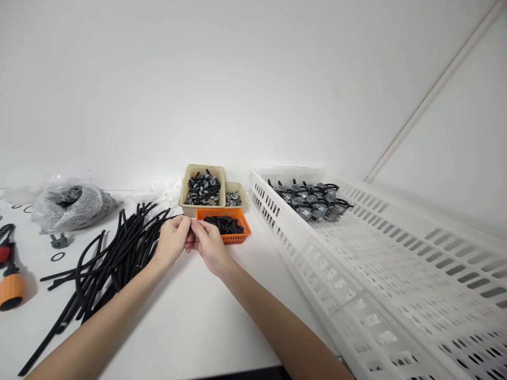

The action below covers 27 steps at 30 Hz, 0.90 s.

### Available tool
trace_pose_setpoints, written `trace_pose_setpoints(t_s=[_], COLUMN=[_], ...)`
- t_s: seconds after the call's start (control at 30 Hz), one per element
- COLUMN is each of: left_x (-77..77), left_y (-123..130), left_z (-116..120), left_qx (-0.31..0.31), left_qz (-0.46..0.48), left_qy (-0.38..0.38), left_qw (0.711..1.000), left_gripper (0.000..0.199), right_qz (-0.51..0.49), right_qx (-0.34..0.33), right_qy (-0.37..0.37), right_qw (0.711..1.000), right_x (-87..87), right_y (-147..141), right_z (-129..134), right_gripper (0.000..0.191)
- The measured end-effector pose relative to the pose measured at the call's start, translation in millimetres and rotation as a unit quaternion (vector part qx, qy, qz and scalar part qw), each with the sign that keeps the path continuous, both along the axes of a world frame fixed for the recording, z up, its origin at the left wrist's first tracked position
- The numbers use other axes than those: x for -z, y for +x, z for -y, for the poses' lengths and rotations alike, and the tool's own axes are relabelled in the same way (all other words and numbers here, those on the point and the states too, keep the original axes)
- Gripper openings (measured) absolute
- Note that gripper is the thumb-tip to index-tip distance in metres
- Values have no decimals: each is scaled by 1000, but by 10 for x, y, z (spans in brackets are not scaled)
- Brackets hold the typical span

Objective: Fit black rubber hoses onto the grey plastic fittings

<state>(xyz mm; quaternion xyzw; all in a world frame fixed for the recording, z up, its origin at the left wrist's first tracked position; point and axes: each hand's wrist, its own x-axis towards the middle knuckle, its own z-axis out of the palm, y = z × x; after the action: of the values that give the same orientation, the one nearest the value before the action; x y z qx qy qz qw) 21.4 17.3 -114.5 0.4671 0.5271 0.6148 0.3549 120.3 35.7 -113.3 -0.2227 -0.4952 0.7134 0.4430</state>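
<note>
My left hand (pixel 174 237) and my right hand (pixel 206 243) meet over the table, fingers pinched together at one spot. Whatever sits between the fingertips is too small and covered to make out. Just behind my right hand stands an orange basket (pixel 236 238) holding short black pieces (pixel 227 225). To the left of my left hand lies a loose pile of long black rubber tubes (pixel 119 248), partly hidden by my left forearm.
Two beige bins (pixel 222 202) with small metal and black parts stand against the wall. At right, a large white perforated crate (pixel 301 243) holds grey assemblies (pixel 317 203). On the left are a bubble-wrap bag (pixel 91 211), a black ring (pixel 57 257) and an orange-handled tool (pixel 11 290).
</note>
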Motion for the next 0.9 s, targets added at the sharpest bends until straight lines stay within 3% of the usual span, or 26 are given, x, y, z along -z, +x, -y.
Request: trace_pose_setpoints(t_s=[0.53,0.9], left_x=[-29,-48], left_y=[4,-7], left_z=[-4,-2], left_qx=[49,55], left_qz=[76,68], left_qy=[-61,-67], left_qw=[994,994], left_gripper=[37,39], right_qz=[9,1], right_qx=[-4,-22], right_qy=[-5,-7], right_qw=[1000,1000], right_x=[78,74], right_y=[-24,1], right_z=[-36,-40], right_gripper=[41,39])
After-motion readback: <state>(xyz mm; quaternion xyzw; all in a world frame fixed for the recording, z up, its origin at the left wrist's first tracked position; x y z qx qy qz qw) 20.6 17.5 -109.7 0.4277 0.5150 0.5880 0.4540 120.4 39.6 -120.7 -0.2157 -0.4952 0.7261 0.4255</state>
